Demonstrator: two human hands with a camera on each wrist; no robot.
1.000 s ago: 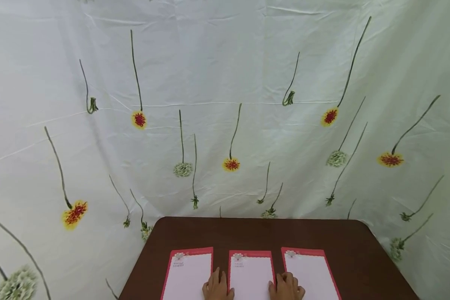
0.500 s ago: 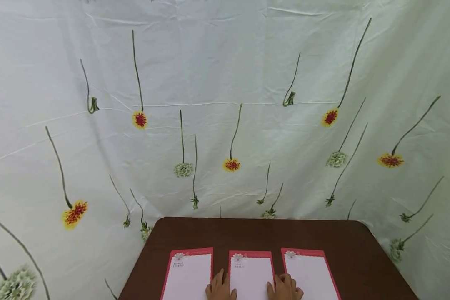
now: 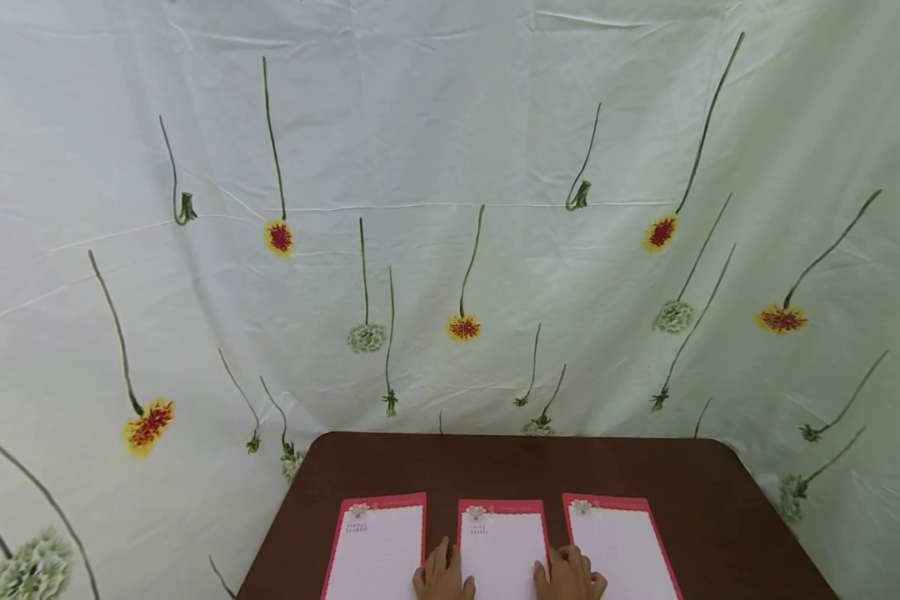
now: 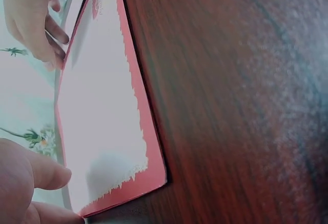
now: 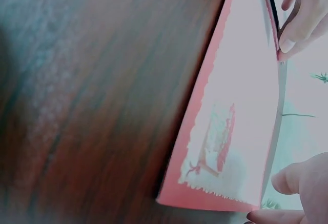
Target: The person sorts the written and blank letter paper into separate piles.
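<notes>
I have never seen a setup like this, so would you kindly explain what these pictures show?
There is no robot here, just a person working bare-handed. The wide picture comes from a camera worn on the head, looking forward and down; the other two come from cameras on each wrist. On the brown table lie, side by side, the left sheet, middle sheet and right sheet, all red-bordered notepaper; a flower-printed cloth hangs behind. The left hand is at the middle sheet's left edge, the right hand at its right edge. Neither plainly grips anything.
</notes>
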